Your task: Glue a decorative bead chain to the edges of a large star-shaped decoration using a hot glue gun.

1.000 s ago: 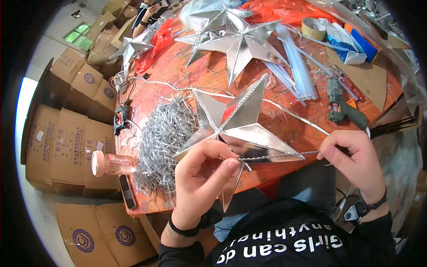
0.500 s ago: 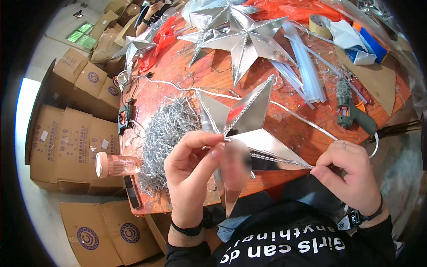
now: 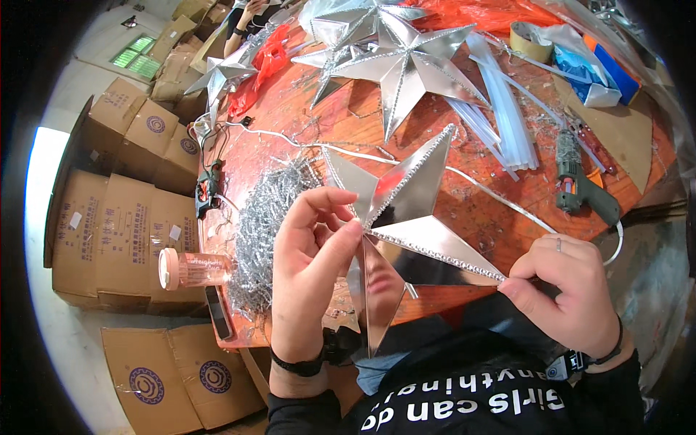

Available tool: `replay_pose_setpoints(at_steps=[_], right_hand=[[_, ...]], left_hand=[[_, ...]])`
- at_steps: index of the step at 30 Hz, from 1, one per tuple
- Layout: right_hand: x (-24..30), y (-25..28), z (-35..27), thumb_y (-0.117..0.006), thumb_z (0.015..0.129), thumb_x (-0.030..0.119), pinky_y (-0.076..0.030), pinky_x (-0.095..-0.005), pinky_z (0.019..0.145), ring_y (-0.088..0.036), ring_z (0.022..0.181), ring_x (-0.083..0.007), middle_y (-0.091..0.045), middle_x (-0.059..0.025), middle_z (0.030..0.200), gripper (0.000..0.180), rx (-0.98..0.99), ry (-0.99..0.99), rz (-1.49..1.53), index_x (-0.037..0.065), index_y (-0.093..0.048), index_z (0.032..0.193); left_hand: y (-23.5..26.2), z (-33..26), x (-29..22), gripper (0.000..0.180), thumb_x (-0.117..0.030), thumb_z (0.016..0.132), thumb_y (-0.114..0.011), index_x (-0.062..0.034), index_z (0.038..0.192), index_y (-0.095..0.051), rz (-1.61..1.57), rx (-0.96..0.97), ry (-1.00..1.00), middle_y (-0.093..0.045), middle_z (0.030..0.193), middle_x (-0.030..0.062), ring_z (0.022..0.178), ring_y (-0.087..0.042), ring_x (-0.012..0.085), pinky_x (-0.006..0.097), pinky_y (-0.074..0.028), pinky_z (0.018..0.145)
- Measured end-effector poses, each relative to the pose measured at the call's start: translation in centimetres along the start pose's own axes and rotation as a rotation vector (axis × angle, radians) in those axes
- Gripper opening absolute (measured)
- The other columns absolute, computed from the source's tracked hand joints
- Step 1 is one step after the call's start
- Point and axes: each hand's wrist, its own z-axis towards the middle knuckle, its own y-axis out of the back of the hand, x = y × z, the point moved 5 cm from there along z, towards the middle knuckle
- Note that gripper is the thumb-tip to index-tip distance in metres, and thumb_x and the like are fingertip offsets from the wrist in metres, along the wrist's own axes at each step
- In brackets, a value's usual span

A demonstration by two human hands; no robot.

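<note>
A shiny silver star (image 3: 428, 250) with raised, folded points is in front of me at the table's near edge. Bead trim (image 3: 435, 255) runs from its middle along the right-hand point, and more trim follows the upper points. My right hand (image 3: 562, 290) pinches the tip of the right-hand point, where the trim ends. Beside the star's middle is my left hand (image 3: 312, 250), its thumb and forefinger apart, the thumb close to the centre; its other fingers are curled and partly hidden. A tangled heap of silver bead trim (image 3: 268, 232) lies left of the star.
Finished-looking silver stars (image 3: 406, 65) lie at the back. Clear glue sticks (image 3: 511, 130) and a green glue gun (image 3: 580, 177) with a white cord are at the right. A pink-lidded jar (image 3: 192, 268) and a phone (image 3: 217, 312) sit at the left edge, beside cardboard boxes (image 3: 123, 239).
My left thumb and forefinger, together at the star's middle before, have parted. The trim on the right-hand point now runs straight along its ridge. My right hand has shifted slightly, still pinching the tip.
</note>
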Motion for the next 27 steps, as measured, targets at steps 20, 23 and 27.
replay_pose_setpoints(at_steps=[20,23,27], right_hand=[[-3.0,-0.3,-2.7,-0.066,0.084,0.014,-0.043,-0.0304,0.05,-0.058,0.053,-0.0208,-0.06,-0.0094,0.062,0.015,0.149,-0.305,0.291,0.002,-0.063,0.075],[-3.2,-0.5,-2.9,-0.066,0.085,0.015,-0.042,-0.03,0.05,-0.057,0.052,-0.02,-0.059,-0.0097,0.062,0.016,0.13,-0.288,0.311,0.002,-0.063,0.076],[-3.3,-0.6,-2.9,-0.065,0.085,0.016,-0.042,-0.0302,0.05,-0.056,0.052,-0.0202,-0.059,-0.0098,0.061,0.017,0.171,-0.31,0.307,0.002,-0.064,0.076]], left_hand=[[-0.6,0.6,0.2,0.032,0.007,0.084,-0.059,0.0002,0.114,-0.056,0.215,0.032,-0.036,-0.049,0.09,-0.0034,0.076,-0.044,0.0017,0.015,-0.038,0.069],[-0.5,0.5,0.1,0.032,0.008,0.083,-0.059,0.0004,0.114,-0.057,0.224,0.039,-0.046,-0.049,0.09,-0.0033,0.077,-0.045,0.0017,0.015,-0.038,0.07],[-0.5,0.3,0.0,0.032,0.009,0.083,-0.059,0.0002,0.113,-0.057,0.235,0.033,-0.054,-0.049,0.09,-0.0033,0.078,-0.045,0.0017,0.015,-0.039,0.071]])
